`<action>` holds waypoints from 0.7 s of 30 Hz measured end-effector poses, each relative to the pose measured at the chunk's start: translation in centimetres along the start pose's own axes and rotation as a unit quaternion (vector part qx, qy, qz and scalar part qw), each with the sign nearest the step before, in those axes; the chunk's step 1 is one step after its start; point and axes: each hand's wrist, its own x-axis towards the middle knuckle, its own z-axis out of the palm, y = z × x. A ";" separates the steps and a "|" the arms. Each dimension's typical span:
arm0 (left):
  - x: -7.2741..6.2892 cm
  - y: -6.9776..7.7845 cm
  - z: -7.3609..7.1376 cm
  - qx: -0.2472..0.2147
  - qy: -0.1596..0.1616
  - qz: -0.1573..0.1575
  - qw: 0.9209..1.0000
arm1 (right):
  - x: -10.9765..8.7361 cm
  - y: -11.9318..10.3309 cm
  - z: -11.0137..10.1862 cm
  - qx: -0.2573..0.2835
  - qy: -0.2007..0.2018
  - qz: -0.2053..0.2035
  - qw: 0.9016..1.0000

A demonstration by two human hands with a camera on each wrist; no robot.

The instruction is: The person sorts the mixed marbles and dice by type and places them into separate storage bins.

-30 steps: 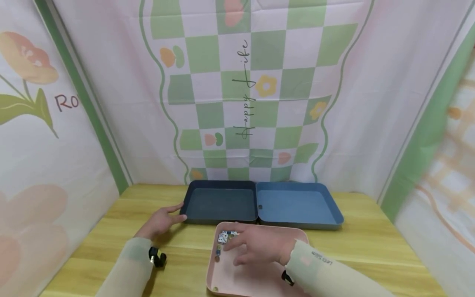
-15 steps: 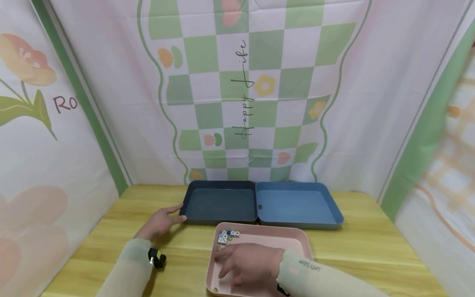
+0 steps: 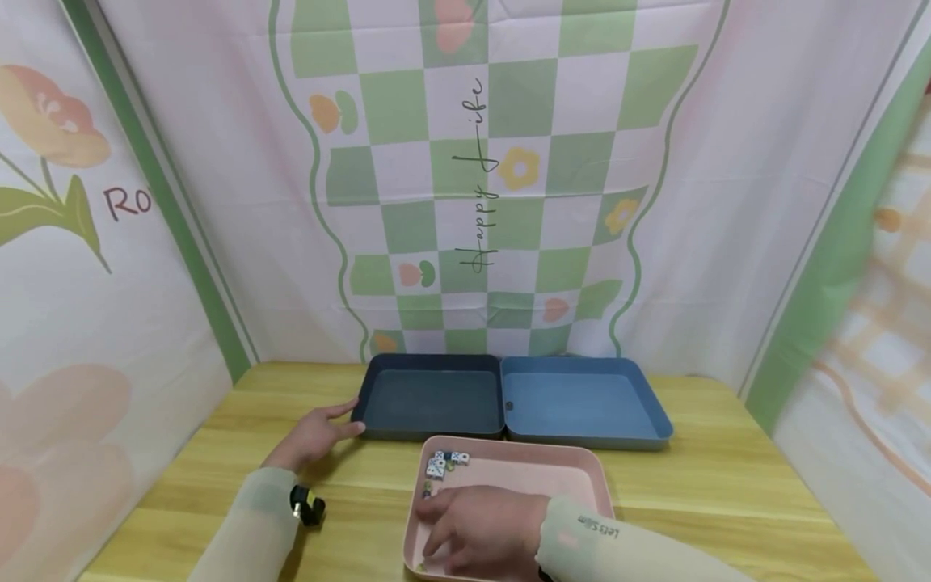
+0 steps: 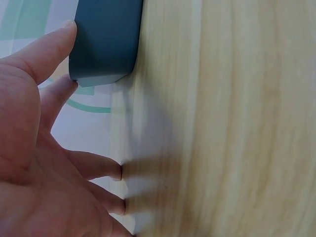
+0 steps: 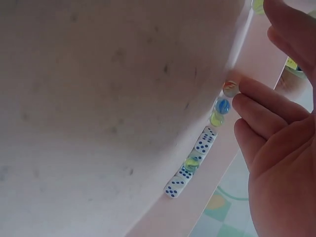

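My left hand point(image 3: 313, 436) is at the near left corner of a dark tray point(image 3: 356, 428); its thumb and index fingertips touch the rim, while the other fingers spread toward the wooden table. Low inside a pink tray point(image 3: 592, 477), my right hand point(image 3: 483, 525) reaches to the left wall. In the right wrist view, its thumb tip is right by a yellow-green marble point(image 5: 257, 6). Two other fingers lie close to an orange-and-white marble point(image 5: 230, 88), with a blue marble point(image 5: 223, 105) and a yellow marble point(image 5: 217, 119) beside it. White dice point(image 5: 202, 145) line the wall beyond.
A blue tray point(image 3: 589, 396) stands against the dark tray's right side, with a small dark marble point(image 3: 509, 406) at its left wall. Behind the trays hangs a checkered curtain point(image 3: 520, 97). The wooden table point(image 3: 742, 485) extends to both sides.
My right hand has moved toward the near left of the pink tray, uncovering the dice in the far left corner. My left hand has stayed at the dark tray's corner.
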 end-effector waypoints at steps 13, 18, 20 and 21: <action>-0.2 0.2 0.1 0.004 -0.001 0.003 1.000 | 0.1 -0.5 0.3 0.001 -0.015 0.005 1.000; -0.2 0.4 0.1 0.006 -0.001 -0.001 1.000 | 0.0 -0.5 0.4 -0.004 -0.018 0.002 1.000; -0.3 0.5 0.1 0.007 -0.001 -0.001 1.000 | -0.1 -0.5 0.4 -0.004 -0.020 0.004 1.000; -0.3 0.5 0.1 0.007 -0.001 -0.002 1.000 | -0.1 -0.5 0.4 -0.002 -0.022 0.006 1.000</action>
